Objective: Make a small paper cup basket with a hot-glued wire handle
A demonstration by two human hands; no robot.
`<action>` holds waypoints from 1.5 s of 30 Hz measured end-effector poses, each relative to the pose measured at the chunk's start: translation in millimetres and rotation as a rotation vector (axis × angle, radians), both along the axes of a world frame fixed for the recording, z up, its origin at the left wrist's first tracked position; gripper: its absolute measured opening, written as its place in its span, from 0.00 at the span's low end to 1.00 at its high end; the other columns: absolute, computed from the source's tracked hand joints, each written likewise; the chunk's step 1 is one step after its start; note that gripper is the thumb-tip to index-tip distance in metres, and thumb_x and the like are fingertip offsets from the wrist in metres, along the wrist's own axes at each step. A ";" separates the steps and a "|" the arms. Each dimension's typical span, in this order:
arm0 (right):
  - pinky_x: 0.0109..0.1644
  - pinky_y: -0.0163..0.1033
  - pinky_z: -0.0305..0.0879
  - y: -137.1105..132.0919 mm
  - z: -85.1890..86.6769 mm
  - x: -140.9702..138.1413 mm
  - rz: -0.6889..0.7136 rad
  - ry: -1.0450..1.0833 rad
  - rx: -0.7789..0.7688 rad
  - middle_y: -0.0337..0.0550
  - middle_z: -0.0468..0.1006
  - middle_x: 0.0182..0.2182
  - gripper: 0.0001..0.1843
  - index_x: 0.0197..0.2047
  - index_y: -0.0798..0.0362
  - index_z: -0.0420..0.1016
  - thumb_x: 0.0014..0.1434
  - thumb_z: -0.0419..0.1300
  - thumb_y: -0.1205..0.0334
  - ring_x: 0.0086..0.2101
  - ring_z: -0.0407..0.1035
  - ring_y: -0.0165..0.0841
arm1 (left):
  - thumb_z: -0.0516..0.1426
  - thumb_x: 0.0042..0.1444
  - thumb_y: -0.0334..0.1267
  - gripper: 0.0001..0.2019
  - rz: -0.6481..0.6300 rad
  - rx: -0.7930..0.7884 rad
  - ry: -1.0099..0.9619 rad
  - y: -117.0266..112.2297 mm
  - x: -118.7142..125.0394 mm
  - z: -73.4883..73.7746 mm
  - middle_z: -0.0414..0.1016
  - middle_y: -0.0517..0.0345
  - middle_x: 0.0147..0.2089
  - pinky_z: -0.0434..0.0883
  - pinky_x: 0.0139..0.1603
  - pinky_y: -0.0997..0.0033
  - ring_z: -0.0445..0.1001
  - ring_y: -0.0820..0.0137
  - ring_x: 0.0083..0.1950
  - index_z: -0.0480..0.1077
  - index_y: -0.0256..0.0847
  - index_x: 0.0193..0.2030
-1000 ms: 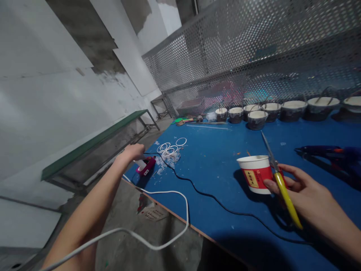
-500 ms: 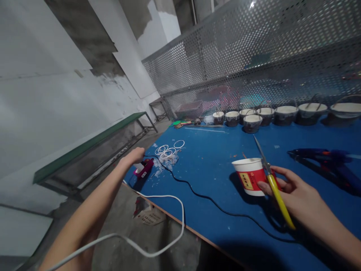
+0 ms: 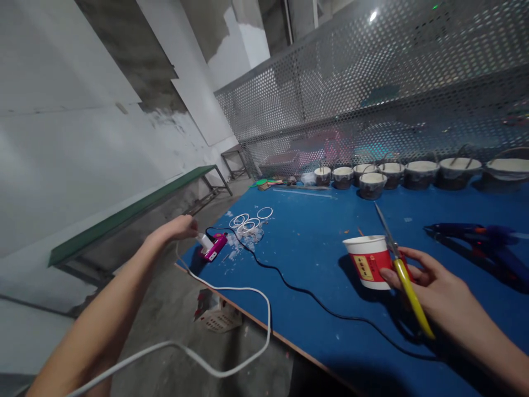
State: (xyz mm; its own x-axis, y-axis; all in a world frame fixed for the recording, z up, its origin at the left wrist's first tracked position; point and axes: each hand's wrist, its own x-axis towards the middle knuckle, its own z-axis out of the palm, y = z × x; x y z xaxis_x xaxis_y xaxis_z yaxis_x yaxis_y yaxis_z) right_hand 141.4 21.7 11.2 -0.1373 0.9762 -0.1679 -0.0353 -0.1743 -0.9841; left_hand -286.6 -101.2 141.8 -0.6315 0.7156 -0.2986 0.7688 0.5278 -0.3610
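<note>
My left hand [image 3: 182, 226] is closed at the outer end of a white plug [image 3: 204, 241], which sits at a purple power socket [image 3: 215, 247] on the table's left edge. The hand hides part of the plug. My right hand [image 3: 432, 284] grips a red and white paper cup [image 3: 369, 262] by its side. With it is a yellow-handled tool [image 3: 413, 298] with a pointed metal end that slants up past the rim. The tool's exact kind is unclear. A black cord [image 3: 297, 289] runs from near the socket across the blue table [image 3: 314, 242].
White rings [image 3: 248, 221] lie among clear scraps beyond the socket. Several dark pots with handles [image 3: 372, 187] line the back by a perforated metal screen [image 3: 351, 82]. A blue glue gun [image 3: 475, 234] lies far right. A white cable [image 3: 231, 288] loops over the front edge.
My left hand has drawn back to the left from over the purple socket, so more of the white plug shows. My right hand, the cup and the tool stay nearly still.
</note>
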 end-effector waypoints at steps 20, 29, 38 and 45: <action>0.17 0.33 0.63 -0.8 -5.3 4.4 0.101 0.080 -0.109 0.39 0.78 0.24 0.34 0.38 0.51 0.67 0.23 0.72 0.61 0.21 0.70 0.35 | 0.57 0.55 0.38 0.08 0.024 0.086 -0.001 2.1 12.7 5.8 0.76 0.61 0.34 0.69 0.39 0.68 0.74 0.67 0.38 0.72 0.34 0.34; 0.35 0.37 0.70 5.2 -19.5 -0.7 0.200 0.227 0.036 0.40 0.79 0.29 0.30 0.42 0.52 0.64 0.36 0.71 0.59 0.32 0.74 0.36 | 0.53 0.52 0.46 0.14 -0.309 0.782 -0.325 51.3 125.0 -30.3 0.75 0.56 0.46 0.64 0.48 0.71 0.71 0.65 0.47 0.70 0.41 0.41; 0.40 0.38 0.68 11.3 -26.2 -4.3 0.161 0.204 0.228 0.43 0.77 0.35 0.27 0.45 0.53 0.63 0.43 0.68 0.58 0.35 0.73 0.34 | 0.62 0.44 0.43 0.23 -0.164 0.833 -1.613 115.5 269.0 -115.3 0.74 0.50 0.43 0.68 0.44 0.66 0.72 0.66 0.43 0.65 0.39 0.47; 0.21 0.31 0.63 22.6 -24.4 7.1 0.189 0.066 0.186 0.36 0.73 0.23 0.27 0.46 0.55 0.65 0.49 0.63 0.46 0.20 0.66 0.27 | 0.67 0.36 0.41 0.24 -0.017 1.081 -1.708 132.4 242.6 -126.3 0.76 0.55 0.41 0.67 0.45 0.67 0.73 0.66 0.41 0.68 0.41 0.42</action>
